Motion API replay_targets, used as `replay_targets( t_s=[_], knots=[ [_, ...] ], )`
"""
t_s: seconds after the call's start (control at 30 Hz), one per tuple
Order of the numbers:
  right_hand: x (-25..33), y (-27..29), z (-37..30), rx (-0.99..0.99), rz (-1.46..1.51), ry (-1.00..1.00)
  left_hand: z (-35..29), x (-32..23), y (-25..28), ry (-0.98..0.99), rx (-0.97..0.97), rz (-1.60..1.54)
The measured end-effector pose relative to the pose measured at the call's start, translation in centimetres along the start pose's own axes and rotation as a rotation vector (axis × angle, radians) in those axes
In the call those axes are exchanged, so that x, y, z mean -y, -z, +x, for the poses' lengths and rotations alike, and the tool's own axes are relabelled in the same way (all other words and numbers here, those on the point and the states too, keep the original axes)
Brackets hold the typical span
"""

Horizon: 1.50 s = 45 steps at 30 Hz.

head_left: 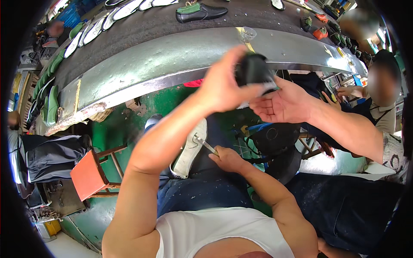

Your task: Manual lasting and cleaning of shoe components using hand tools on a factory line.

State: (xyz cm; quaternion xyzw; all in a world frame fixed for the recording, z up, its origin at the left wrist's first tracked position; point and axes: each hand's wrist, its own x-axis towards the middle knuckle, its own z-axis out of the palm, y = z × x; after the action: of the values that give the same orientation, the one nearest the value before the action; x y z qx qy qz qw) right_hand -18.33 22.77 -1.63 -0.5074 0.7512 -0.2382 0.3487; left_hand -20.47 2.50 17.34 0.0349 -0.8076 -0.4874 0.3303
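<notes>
My left hand (226,86) is raised at the table's near edge, fingers and thumb curled around a black shoe (254,71) that is smeared by motion. From the right, a co-worker's hand (286,103) reaches in just beneath that shoe, palm turned up; whether it touches the shoe I cannot tell. My right hand (229,159) is closed on a slim tool with a pale metal shaft (206,145). Its far end meets the whitish sole of another shoe (189,152), which lies sole up across my lap.
A long dark worktable (155,47) with a metal edge runs ahead, carrying a clear cup (248,33), a black and green shoe (201,13) and rows of shoes. An orange-red stool (89,175) stands at left. A co-worker (389,99) sits close on the right, beside a black bag (275,139).
</notes>
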Motion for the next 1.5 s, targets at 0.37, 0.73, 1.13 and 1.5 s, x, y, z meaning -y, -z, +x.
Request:
replay_targets(
  t_s=[0.37, 0.73, 1.13, 1.5],
  knots=[
    [0.2, 0.4, 1.2, 0.054, 0.007, 0.0, 0.4, -1.9, 14.4, 0.084, -0.155, -0.268],
    [0.3, 0.5, 1.3, 0.081, 0.005, -0.036, -1.9, -0.2, 20.4, -0.267, -0.101, 0.465],
    [13.4, 13.5, 10.6, -0.574, 0.367, 0.725, -8.2, 2.4, 19.3, -0.236, -0.012, 0.298],
    [19.8, 16.1, 15.2, -0.492, 0.191, 0.863, -10.0, 2.0, 19.3, -0.198, 0.023, 0.397]
  ],
)
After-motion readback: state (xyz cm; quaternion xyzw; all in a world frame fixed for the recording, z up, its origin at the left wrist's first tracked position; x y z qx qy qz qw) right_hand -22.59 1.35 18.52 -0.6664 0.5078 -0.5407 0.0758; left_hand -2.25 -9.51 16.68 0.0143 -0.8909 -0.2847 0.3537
